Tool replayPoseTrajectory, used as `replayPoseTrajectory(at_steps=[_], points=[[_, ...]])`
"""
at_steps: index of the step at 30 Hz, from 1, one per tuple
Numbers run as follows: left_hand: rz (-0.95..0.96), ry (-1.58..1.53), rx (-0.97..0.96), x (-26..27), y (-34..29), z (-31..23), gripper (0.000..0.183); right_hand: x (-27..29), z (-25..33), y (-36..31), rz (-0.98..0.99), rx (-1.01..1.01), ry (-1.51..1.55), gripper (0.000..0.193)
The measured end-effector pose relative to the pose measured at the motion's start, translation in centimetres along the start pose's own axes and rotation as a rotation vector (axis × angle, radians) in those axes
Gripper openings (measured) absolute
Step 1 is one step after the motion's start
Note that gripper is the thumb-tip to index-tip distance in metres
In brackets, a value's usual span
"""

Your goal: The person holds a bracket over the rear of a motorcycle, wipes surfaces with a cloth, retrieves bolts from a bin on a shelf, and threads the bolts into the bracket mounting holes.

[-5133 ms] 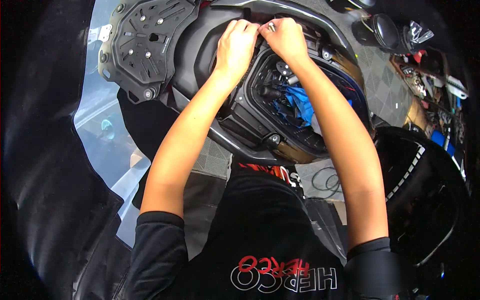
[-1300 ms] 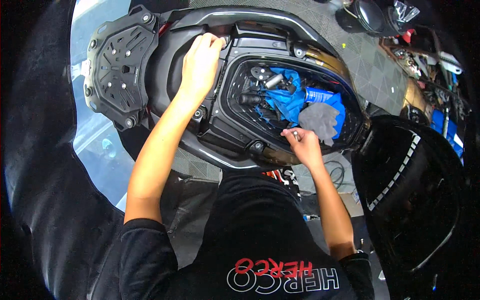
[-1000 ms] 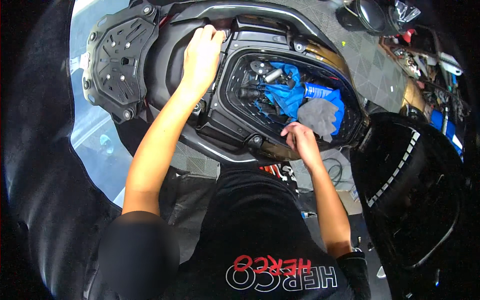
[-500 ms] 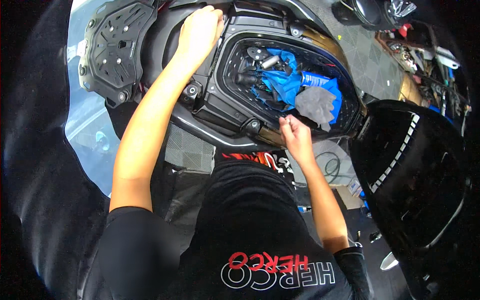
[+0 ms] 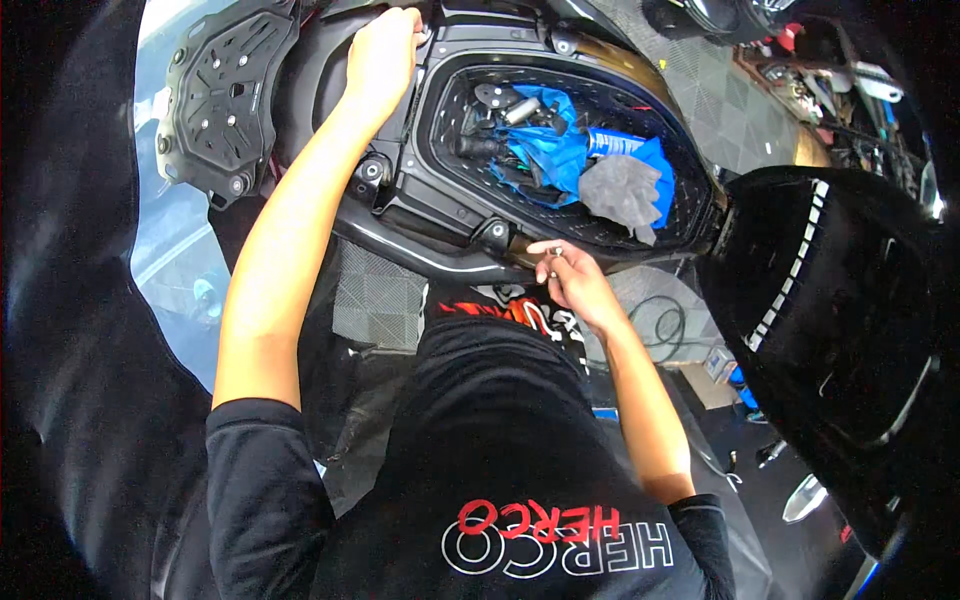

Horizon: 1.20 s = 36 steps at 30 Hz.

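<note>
My left hand point(image 5: 383, 62) is closed with bent fingertips at the far side of the black scooter's rear bodywork point(image 5: 465, 45). A small shiny bit shows beside those fingertips, and whatever they grip is hidden. Over the near edge of the bodywork, close to a bolt mount point(image 5: 496, 232), my right hand point(image 5: 578, 285) pinches small silvery bolts point(image 5: 557, 253) between thumb and fingers, with the index finger stretched to the left. Between the hands lies the open storage compartment point(image 5: 440, 150), holding a blue cloth or bag point(image 5: 550, 150), a grey glove point(image 5: 618, 190) and a blue can point(image 5: 615, 143).
A black slotted rack plate point(image 5: 225, 100) stands at the left. The raised black seat point(image 5: 830, 300) blocks the right side. Tools and parts point(image 5: 850, 105) crowd the far right, and a coiled cable point(image 5: 655, 330) lies on the floor.
My right hand has moved left and slightly nearer, and its fingers have opened out enough to show the bolts. The left hand stays at the same spot on the bodywork. The view has shifted slightly.
</note>
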<state>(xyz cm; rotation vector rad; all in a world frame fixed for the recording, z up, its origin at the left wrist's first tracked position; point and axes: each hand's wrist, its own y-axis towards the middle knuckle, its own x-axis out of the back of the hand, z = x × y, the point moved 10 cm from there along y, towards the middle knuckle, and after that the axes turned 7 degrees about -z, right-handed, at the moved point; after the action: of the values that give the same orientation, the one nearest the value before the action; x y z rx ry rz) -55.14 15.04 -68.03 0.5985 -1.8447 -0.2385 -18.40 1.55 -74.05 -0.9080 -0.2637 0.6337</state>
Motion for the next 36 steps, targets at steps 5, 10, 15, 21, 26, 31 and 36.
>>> replayPoseTrajectory(at_steps=[5,10,15,21,26,31,36], points=[[-0.026,-0.021,0.025,0.0,-0.7,-0.3,0.013,0.1,0.5,-0.7,-0.008,0.061,0.058,0.029],[-0.043,-0.066,-0.137,0.9,-0.2,-2.2,0.006,1.1,-0.6,-0.2,-0.094,0.136,0.113,0.023],[0.079,0.029,-0.058,0.4,0.4,-1.5,0.005,2.1,-1.4,-0.4,-0.125,0.157,-0.029,0.016],[-0.004,0.265,0.293,-0.1,0.7,1.6,0.011,3.0,-2.6,-1.0,-0.135,0.152,-0.005,0.014],[0.034,0.210,0.589,-0.6,0.8,3.2,0.012,3.9,-3.5,-1.0,-0.141,0.125,-0.050,0.013],[0.093,0.212,0.834,0.6,0.8,2.1,0.029,4.5,-3.2,-1.2,-0.122,0.180,-0.049,0.015],[0.241,0.354,0.885,0.7,1.5,2.6,0.025,5.8,-2.0,-2.7,-0.163,0.177,-0.038,0.015]])
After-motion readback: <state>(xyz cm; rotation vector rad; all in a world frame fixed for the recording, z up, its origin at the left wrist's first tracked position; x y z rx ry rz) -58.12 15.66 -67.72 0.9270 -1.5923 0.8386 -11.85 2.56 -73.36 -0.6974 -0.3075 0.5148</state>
